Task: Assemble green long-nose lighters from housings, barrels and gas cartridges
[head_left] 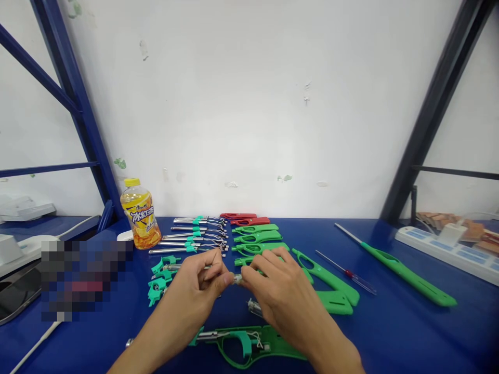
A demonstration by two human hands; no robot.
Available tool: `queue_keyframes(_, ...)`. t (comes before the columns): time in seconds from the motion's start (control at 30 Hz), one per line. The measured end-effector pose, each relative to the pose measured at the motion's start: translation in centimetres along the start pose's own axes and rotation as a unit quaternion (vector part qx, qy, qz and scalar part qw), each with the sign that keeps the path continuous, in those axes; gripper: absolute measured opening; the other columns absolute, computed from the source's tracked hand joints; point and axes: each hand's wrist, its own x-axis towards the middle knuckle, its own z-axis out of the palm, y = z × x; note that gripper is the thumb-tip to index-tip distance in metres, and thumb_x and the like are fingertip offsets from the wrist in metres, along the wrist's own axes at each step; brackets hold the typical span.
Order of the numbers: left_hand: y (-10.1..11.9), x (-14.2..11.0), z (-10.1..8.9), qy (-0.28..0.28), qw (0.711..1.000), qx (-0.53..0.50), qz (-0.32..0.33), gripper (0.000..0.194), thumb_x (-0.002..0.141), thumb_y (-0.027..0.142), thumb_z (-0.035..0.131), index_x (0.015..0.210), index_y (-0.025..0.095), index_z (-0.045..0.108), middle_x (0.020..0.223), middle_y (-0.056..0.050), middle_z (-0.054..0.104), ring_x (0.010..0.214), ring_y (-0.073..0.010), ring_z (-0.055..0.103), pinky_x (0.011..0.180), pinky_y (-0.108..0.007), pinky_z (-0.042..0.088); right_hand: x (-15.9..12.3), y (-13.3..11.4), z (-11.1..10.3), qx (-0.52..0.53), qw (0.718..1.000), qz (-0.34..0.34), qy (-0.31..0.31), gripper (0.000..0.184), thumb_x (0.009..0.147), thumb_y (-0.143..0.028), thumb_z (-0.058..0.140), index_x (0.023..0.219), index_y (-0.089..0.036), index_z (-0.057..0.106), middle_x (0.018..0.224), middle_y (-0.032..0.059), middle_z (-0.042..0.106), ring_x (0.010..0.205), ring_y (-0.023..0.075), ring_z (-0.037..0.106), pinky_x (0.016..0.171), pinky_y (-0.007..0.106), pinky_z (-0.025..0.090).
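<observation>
My left hand (195, 291) and my right hand (286, 291) meet over the middle of the table, fingertips pinched from both sides on a small pale part (237, 279), mostly hidden by the fingers. Beneath my right hand lies a small clear-and-metal piece (254, 307), partly covered. In front of my wrists rests an open green lighter shell half (283, 347), holding a teal trigger (245, 342), white wires and a metal tube (206, 335). Teal plastic parts (156, 289) lie left of my left hand. Green shell halves (331, 283) lie beyond and right of my right hand.
Metal lighter rods with wires (187, 244) lie in rows at the back, beside red shell halves (249, 221). On the right are a screwdriver (351, 275), a long green lighter (405, 275) and a power strip (463, 254). A drink bottle (141, 215) stands left.
</observation>
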Motion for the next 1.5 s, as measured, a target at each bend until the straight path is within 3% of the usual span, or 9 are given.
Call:
queue_keyframes(0.1, 0.1, 0.0, 0.3, 0.010, 1.000, -0.003, 0.006, 0.046, 0.086, 0.045, 0.062, 0.065, 0.027, 0.025, 0.063, 0.008, 0.036, 0.061, -0.0119, 0.030, 0.056, -0.025, 0.030, 0.2, -0.2, -0.2, -0.017, 1.000, -0.012, 0.015, 0.032, 0.078, 0.008, 0.055, 0.087, -0.021, 0.062, 0.080, 0.0003, 0.062, 0.073, 0.0216, 0.049, 0.077, 0.036, 0.035)
queue_keyframes(0.33, -0.3, -0.1, 0.6, 0.022, 0.999, -0.031, 0.004, 0.048, 0.088, 0.044, 0.062, 0.064, 0.027, 0.024, 0.062, 0.008, 0.036, 0.054, -0.0090, 0.030, 0.050, -0.024, 0.027, 0.4, -0.6, 0.0, -0.031, 0.999, -0.023, 0.033, 0.036, 0.079, 0.010, 0.046, 0.086, -0.019, 0.065, 0.076, 0.0015, 0.061, 0.070, 0.0219, 0.048, 0.076, 0.037, 0.035)
queue_keyframes(0.53, -0.4, -0.1, 0.9, -0.001, 0.998, -0.055, -0.016, 0.047, 0.091, 0.055, 0.063, 0.070, 0.027, 0.032, 0.059, 0.011, 0.038, 0.045, -0.0071, 0.033, 0.044, -0.021, 0.030, -0.1, 0.3, -0.9, 0.016, 1.000, 0.011, -0.004, 0.023, 0.103, -0.006, 0.055, 0.087, -0.022, 0.059, 0.080, -0.0001, 0.062, 0.074, 0.0219, 0.053, 0.082, 0.039, 0.039)
queue_keyframes(0.67, -0.2, 0.0, 0.8, -0.029, 0.998, -0.046, -0.037, 0.039, 0.094, 0.061, 0.061, 0.085, 0.027, 0.043, 0.068, 0.008, 0.060, 0.042, -0.0080, 0.038, 0.043, -0.022, 0.032, -0.7, 1.3, -2.4, 0.104, 0.990, 0.083, -0.054, 0.011, 0.105, -0.020, 0.067, 0.104, -0.025, 0.057, 0.098, -0.0004, 0.070, 0.090, 0.0241, 0.064, 0.087, 0.039, 0.044)
queue_keyframes(0.87, -0.9, -0.5, -0.4, -0.130, 0.975, 0.179, -0.027, 0.011, 0.098, 0.035, 0.059, 0.093, 0.027, 0.061, 0.078, 0.005, 0.070, 0.067, -0.0150, 0.059, 0.062, -0.026, 0.038, -2.6, 2.4, -4.4, 0.176, 0.958, 0.191, -0.123, 0.008, 0.114, -0.025, 0.048, 0.120, -0.028, 0.052, 0.095, 0.0014, 0.074, 0.081, 0.0234, 0.072, 0.065, 0.032, 0.050)
queue_keyframes(1.0, -1.8, -1.2, -0.3, -0.175, 0.951, 0.253, -0.023, 0.011, 0.089, 0.020, 0.068, 0.092, 0.028, 0.074, 0.090, 0.003, 0.074, 0.083, -0.0185, 0.064, 0.075, -0.029, 0.039, -3.3, 2.3, -4.7, 0.177, 0.956, 0.197, -0.129, 0.014, 0.108, -0.016, 0.051, 0.106, -0.029, 0.054, 0.083, -0.0018, 0.073, 0.071, 0.0211, 0.071, 0.056, 0.030, 0.045)
queue_keyframes(1.17, -2.3, -1.7, 0.6, -0.218, 0.929, 0.297, -0.019, 0.018, 0.082, 0.012, 0.075, 0.089, 0.029, 0.077, 0.098, 0.002, 0.074, 0.094, -0.0207, 0.066, 0.079, -0.029, 0.038, -3.1, 1.4, -4.7, 0.190, 0.942, 0.165, -0.223, 0.029, 0.086, -0.013, 0.087, 0.088, -0.029, 0.063, 0.081, -0.0073, 0.073, 0.069, 0.0182, 0.069, 0.056, 0.026, 0.042)
queue_keyframes(1.37, -1.6, -1.2, 0.9, -0.236, 0.911, 0.338, -0.021, 0.018, 0.086, 0.011, 0.071, 0.084, 0.027, 0.078, 0.095, 0.000, 0.074, 0.091, -0.0223, 0.069, 0.075, -0.031, 0.038, -2.4, 0.9, -4.4, 0.180, 0.936, 0.163, -0.256, 0.040, 0.077, -0.007, 0.091, 0.063, -0.024, 0.057, 0.057, -0.0104, 0.059, 0.050, 0.0115, 0.051, 0.049, 0.028, 0.024)
queue_keyframes(1.5, -1.3, -1.2, 1.0, -0.243, 0.904, 0.351, -0.027, 0.016, 0.086, 0.013, 0.073, 0.086, 0.028, 0.080, 0.093, -0.001, 0.076, 0.089, -0.0231, 0.071, 0.075, -0.031, 0.039, -2.3, 0.7, -3.9, 0.182, 0.938, 0.159, -0.250, 0.040, 0.075, -0.002, 0.088, 0.061, -0.023, 0.057, 0.056, -0.0101, 0.060, 0.050, 0.0112, 0.051, 0.049, 0.028, 0.022)
